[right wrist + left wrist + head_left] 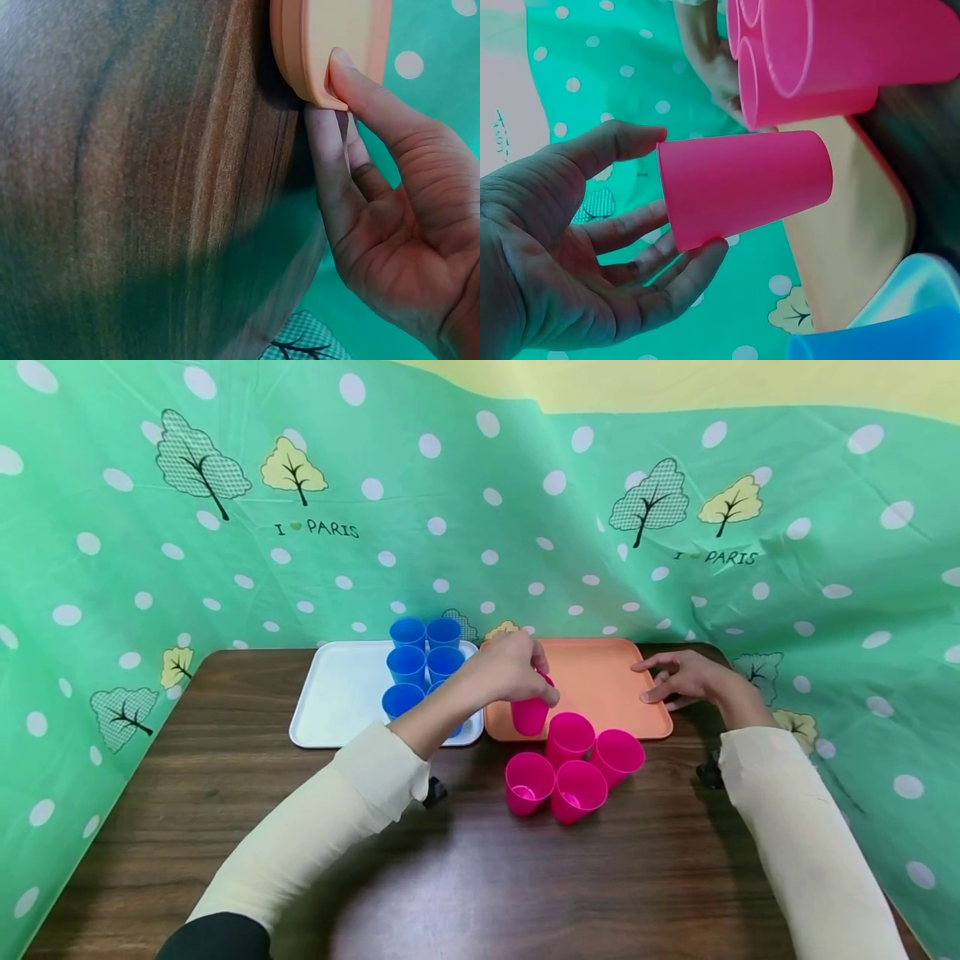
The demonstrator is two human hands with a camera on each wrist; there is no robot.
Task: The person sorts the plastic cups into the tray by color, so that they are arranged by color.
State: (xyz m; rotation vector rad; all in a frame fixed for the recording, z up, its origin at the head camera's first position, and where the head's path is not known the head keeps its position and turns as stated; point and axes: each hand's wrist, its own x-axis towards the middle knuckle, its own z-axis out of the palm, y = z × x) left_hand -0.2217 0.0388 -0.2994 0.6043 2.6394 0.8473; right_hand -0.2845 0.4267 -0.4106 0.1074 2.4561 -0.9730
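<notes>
My left hand (512,667) reaches across and holds a pink cup (529,717) by its rim, over the near left part of the orange tray (600,672). In the left wrist view, the thumb and fingers pinch opposite sides of the rim, and the cup's base points away from the palm. At the tray's right edge, my right hand (686,678) grips the rim, thumb on top and fingers against the outer side, as the right wrist view shows. Several more pink cups (579,791) stand grouped in front of the tray, mouths up.
Left of the orange tray, a white tray (337,693) carries several blue cups (407,665) in rows along its right side, partly covered by my left forearm. Behind the brown wooden table (480,893) hangs a green dotted cloth (420,485).
</notes>
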